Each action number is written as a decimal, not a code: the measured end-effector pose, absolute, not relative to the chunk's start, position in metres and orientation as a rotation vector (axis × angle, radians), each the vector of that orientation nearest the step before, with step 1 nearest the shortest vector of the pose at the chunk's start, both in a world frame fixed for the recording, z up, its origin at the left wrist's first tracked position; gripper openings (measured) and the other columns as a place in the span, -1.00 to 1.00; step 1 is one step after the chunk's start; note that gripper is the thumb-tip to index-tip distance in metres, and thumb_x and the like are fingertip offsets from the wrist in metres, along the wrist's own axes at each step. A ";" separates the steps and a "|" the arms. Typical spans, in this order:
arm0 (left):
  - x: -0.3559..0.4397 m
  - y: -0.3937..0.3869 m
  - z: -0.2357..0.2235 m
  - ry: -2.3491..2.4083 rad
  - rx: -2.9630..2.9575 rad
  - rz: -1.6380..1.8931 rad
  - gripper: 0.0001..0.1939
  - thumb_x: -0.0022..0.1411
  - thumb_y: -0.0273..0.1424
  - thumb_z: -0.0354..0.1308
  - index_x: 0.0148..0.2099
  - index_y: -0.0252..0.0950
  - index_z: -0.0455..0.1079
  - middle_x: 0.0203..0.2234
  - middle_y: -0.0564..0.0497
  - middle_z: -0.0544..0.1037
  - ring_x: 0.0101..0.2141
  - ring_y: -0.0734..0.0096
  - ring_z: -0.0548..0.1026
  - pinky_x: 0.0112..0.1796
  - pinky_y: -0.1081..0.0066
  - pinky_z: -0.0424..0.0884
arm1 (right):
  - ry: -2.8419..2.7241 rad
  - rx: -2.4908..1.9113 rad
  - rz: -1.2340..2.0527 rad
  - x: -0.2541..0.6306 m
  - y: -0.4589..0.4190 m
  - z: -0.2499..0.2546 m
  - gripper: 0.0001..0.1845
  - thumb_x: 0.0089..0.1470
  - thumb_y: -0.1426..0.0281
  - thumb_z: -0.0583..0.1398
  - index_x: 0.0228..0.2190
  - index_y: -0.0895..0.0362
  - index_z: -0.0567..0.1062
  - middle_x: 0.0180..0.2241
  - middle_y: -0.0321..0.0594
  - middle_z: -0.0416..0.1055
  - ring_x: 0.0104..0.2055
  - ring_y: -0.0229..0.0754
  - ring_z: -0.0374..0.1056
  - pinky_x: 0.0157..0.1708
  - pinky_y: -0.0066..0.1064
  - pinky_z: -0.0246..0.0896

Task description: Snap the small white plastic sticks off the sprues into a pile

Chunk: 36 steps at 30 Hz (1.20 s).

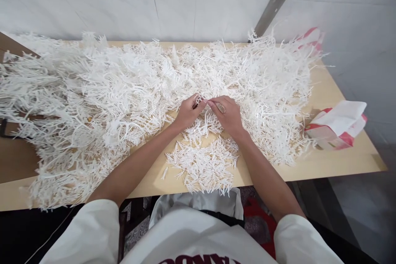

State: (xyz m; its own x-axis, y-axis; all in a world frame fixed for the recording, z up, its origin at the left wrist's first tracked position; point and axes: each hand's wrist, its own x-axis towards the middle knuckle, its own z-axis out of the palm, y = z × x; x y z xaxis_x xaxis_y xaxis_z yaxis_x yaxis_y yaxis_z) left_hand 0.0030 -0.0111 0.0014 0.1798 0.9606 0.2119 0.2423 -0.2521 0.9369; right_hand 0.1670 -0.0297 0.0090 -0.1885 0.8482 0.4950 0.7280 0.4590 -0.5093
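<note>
My left hand [187, 113] and my right hand [229, 114] meet over the middle of the table, fingertips almost touching. A small white branched plastic piece [199, 99] shows at my left fingers, which are closed on it. My right thumb and forefinger pinch at its end, though the exact grip point is too small to see. Under and in front of my hands lies a small heap of short white plastic sticks [206, 165]. Behind them, a big mass of white branched plastic pieces [136, 78] spreads across the table.
The pale wooden table [334, 161] stands against a white tiled wall [185, 8]. At right sits a red and white bag or packet [337, 128] with white paper on top. A cardboard box [15, 156] is at left, partly covered by white pieces. A metal post [275, 4] rises behind.
</note>
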 end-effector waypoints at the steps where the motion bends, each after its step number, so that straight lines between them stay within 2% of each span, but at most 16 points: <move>1: 0.003 -0.012 0.002 1.176 1.678 1.128 -0.66 0.24 -0.16 0.08 -0.45 -0.28 0.16 -0.65 0.18 0.16 -0.59 0.62 0.13 -0.53 0.49 0.07 | -1.969 -1.324 0.131 0.167 -0.030 0.008 -0.73 0.22 0.17 0.08 -0.28 0.02 0.51 -0.32 -0.26 0.53 -0.23 -0.18 0.39 -0.18 -0.24 0.20; 6: 0.007 -0.017 0.003 1.189 1.753 1.129 -0.74 0.24 -0.29 0.07 -0.45 -0.27 0.15 -0.67 0.18 0.18 -0.60 0.61 0.12 -0.54 0.48 0.05 | -2.111 -1.198 -0.153 0.170 -0.029 0.005 -0.72 0.23 0.26 0.06 -0.48 0.03 0.41 -0.49 -0.26 0.41 -0.35 -0.19 0.28 -0.30 -0.26 0.14; 13: 0.006 -0.010 -0.001 1.196 1.625 1.205 -0.72 0.26 -0.27 0.06 -0.44 -0.26 0.13 -0.62 0.14 0.21 -0.57 0.59 0.14 -0.52 0.47 0.08 | -1.962 -1.097 -0.195 0.166 -0.043 0.008 -0.82 0.20 0.25 0.09 -0.40 -0.02 0.43 -0.47 -0.26 0.43 -0.39 -0.19 0.31 -0.34 -0.22 0.23; 18: 0.004 -0.008 -0.004 1.053 1.560 1.126 -0.73 0.27 -0.16 0.06 -0.34 -0.25 0.20 -0.65 0.18 0.16 -0.63 0.61 0.13 -0.57 0.50 0.10 | -1.792 -1.174 -0.124 0.155 -0.053 0.016 -0.81 0.21 0.24 0.09 -0.25 -0.06 0.50 -0.32 -0.23 0.50 -0.24 -0.14 0.39 -0.20 -0.17 0.32; 21: 0.006 -0.011 -0.003 1.033 1.483 1.146 -0.72 0.28 -0.10 0.03 -0.27 -0.22 0.23 -0.67 0.20 0.18 -0.66 0.61 0.17 -0.59 0.52 0.13 | -1.657 -1.316 -0.093 0.155 -0.046 0.015 -0.71 0.23 0.21 0.06 -0.10 -0.06 0.49 -0.09 -0.16 0.46 -0.01 -0.07 0.34 -0.01 -0.07 0.23; 23: 0.006 -0.012 -0.001 1.016 1.448 1.145 -0.71 0.29 -0.09 0.01 -0.26 -0.21 0.24 -0.68 0.20 0.20 -0.67 0.61 0.21 -0.60 0.53 0.16 | -1.663 -1.390 0.050 0.157 -0.040 0.014 -0.65 0.23 0.14 0.03 -0.07 -0.06 0.48 -0.02 -0.16 0.43 0.06 -0.05 0.29 0.05 -0.04 0.18; 27: 0.005 -0.014 0.001 1.028 1.460 1.136 -0.69 0.28 -0.07 0.02 -0.29 -0.22 0.26 -0.70 0.19 0.22 -0.67 0.61 0.24 -0.59 0.52 0.19 | -1.853 -1.369 0.338 0.161 -0.031 0.011 -0.62 0.23 0.08 0.01 -0.20 -0.01 0.52 -0.18 -0.23 0.52 -0.08 -0.14 0.38 -0.05 -0.16 0.21; 31: 0.006 -0.014 0.000 1.071 1.507 1.178 -0.68 0.28 -0.10 0.04 -0.35 -0.24 0.25 -0.68 0.18 0.20 -0.64 0.61 0.21 -0.56 0.51 0.17 | -1.866 -1.325 0.192 0.162 -0.031 0.010 -0.66 0.19 0.07 0.07 -0.32 0.01 0.51 -0.29 -0.26 0.54 -0.19 -0.16 0.41 -0.16 -0.22 0.21; 36: 0.005 -0.008 0.000 1.153 1.437 1.193 -0.66 0.27 -0.22 0.07 -0.47 -0.26 0.12 -0.67 0.17 0.17 -0.63 0.63 0.15 -0.58 0.50 0.11 | -1.951 -1.128 -0.003 0.160 -0.051 0.016 -0.82 0.18 0.16 0.13 -0.35 -0.11 0.52 -0.35 -0.36 0.54 -0.25 -0.16 0.43 -0.15 -0.14 0.15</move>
